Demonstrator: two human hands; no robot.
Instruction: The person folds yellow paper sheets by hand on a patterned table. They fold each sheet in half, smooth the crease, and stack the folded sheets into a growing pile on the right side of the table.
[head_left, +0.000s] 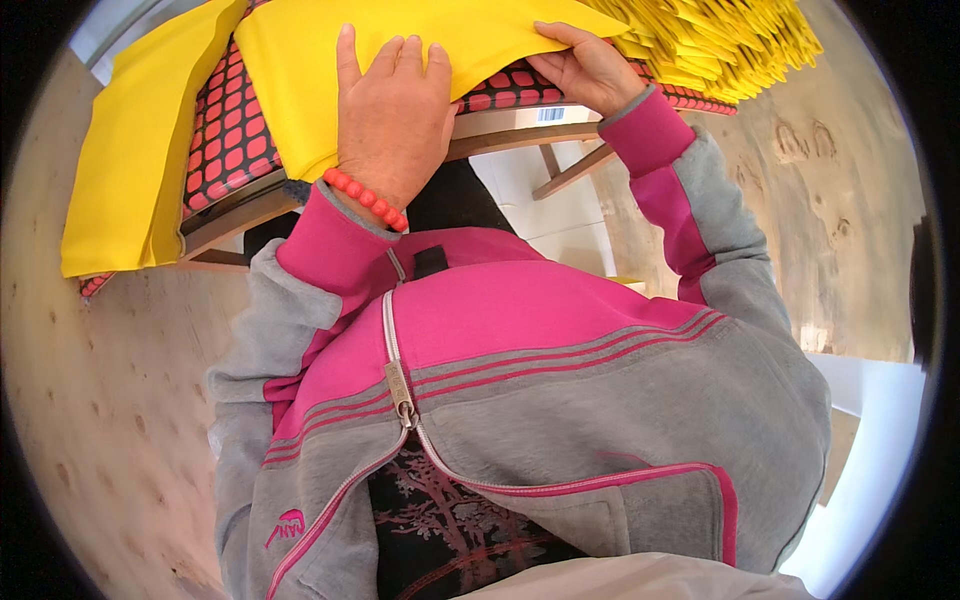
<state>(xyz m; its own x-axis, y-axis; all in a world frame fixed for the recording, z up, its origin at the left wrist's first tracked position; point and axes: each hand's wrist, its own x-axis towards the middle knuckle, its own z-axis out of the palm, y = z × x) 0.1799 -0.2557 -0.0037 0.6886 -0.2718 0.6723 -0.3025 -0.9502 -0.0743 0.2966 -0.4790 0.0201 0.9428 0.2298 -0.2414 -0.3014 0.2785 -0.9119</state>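
A bright yellow piece of cloth [285, 75] lies spread over the near part of the table in front of me. My left hand [398, 125] rests flat on it, fingers stretched out and pointing away, with a red bead bracelet at the wrist. At the cloth's right-hand edge, my right hand [588, 72] has the fabric between thumb and fingers. That edge is slightly raised, and the table cover shows beneath it. Some of the right fingers are hidden under the cloth.
Folded yellow cloth [130, 150] overhangs the table on the left. A thick pile of yellow pieces [720, 45] stands at the far right. The table cover [228, 125] has a red and black pattern. Wooden table legs [575, 170] and plywood boards [110, 400] show below.
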